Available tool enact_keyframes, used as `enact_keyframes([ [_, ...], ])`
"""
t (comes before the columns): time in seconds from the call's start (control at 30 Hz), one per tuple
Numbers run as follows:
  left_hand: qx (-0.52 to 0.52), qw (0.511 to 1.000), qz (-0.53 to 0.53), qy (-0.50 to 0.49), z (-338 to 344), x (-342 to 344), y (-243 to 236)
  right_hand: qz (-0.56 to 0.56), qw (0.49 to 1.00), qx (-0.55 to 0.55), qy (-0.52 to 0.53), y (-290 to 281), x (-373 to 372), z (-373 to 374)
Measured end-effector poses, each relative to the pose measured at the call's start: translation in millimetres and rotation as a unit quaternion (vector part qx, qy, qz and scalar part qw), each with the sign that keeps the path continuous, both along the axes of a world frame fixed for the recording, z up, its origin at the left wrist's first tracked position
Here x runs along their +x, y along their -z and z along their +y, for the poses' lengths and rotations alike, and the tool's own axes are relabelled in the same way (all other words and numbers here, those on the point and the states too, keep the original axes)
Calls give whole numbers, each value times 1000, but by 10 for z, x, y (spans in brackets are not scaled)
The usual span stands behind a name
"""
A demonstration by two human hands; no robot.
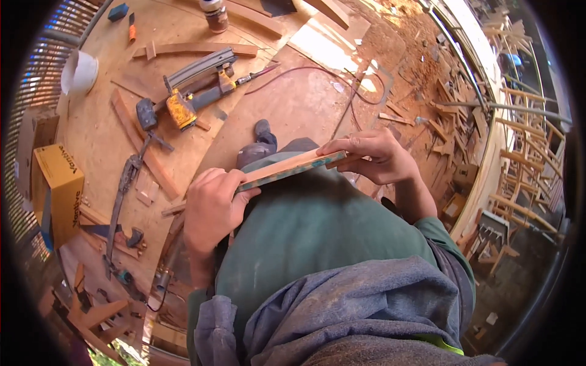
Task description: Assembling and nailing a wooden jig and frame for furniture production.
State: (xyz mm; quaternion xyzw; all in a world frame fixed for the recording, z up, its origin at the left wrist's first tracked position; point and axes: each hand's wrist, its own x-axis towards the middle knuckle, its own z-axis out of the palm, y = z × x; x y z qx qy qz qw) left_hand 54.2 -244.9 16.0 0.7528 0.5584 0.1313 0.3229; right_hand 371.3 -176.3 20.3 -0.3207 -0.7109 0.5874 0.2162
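A short wooden strip (285,168) with a green-stained edge spans the space between my two hands, in front of my green shirt. My left hand (210,206) is closed round its left end, thumb beneath and fingers on top. At the other end, slightly higher, my right hand (377,156) pinches the strip between fingers and thumb. A small brown wooden part shows under the right fingers; whether it is a separate piece I cannot tell. On the plywood bench to the left lies a yellow and black nail gun (183,111).
A bar clamp (127,183) lies on the plywood bench (201,143), near a yellow cardboard box (63,192) and a white bucket (79,72). Curved wooden pieces (198,49) and a jar (215,17) are farther back. A thin hose (293,69) crosses the sawdust-covered floor. Wood scraps and chair frames (519,158) stand right.
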Motion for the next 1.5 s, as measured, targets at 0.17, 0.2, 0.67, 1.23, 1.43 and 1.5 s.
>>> enact_keyframes([
  [0.17, 96, 976, 58, -188, -319, 111, 325, -17, 992, 13, -124, 141, -291, 533],
  [0.2, 99, 970, 68, -211, -458, 144, 423, -8, 989, 17, -148, 215, -385, 596],
  [0.67, -30, 771, 93, -629, -2059, 40, 2061, -73, 929, -122, -342, 1991, -2355, 227],
  [1.23, -258, 625, 16, -737, -1736, 401, 2460, -407, 739, 451, -291, 2589, -3608, 1545],
  [1.43, -263, 562, -1, -785, -1576, 808, 2501, -331, 776, 392, -366, 2567, -3623, 1833],
  [1.5, -265, 546, -2, -795, -1545, 876, 2496, -304, 792, 391, -358, 2476, -3611, 1840],
])
